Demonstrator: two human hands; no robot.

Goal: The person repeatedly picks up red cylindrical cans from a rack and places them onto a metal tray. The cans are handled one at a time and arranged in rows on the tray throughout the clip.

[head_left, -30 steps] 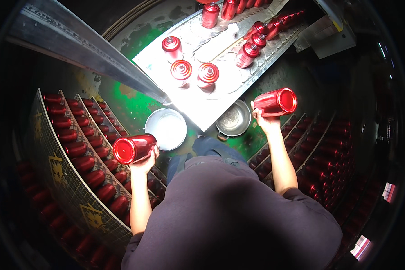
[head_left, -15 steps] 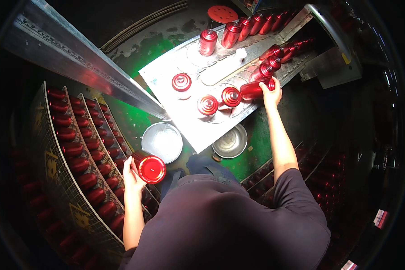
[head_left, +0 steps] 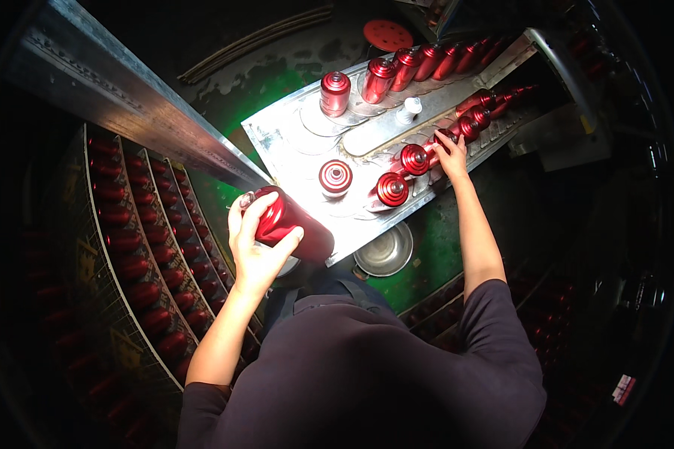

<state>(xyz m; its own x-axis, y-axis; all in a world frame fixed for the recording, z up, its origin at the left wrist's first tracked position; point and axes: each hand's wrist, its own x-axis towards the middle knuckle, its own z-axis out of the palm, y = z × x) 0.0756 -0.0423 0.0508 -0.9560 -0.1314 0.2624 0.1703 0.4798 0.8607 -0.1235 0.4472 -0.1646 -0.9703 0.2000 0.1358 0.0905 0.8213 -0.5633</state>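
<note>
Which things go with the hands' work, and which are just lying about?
With the work:
red bottle, held in the left hand
another red bottle, touched by the right hand
metal conveyor carrying standing bottles

Likely just lying about:
round metal pan on floor
round red stool

Dim yellow emblems (head_left: 87, 260) mark the left rack (head_left: 106, 243); no lettering is legible.

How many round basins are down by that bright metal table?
2: one basin by the near right edge of the metal table, and another basin mostly hidden by the left hand. More could be hidden.
</note>
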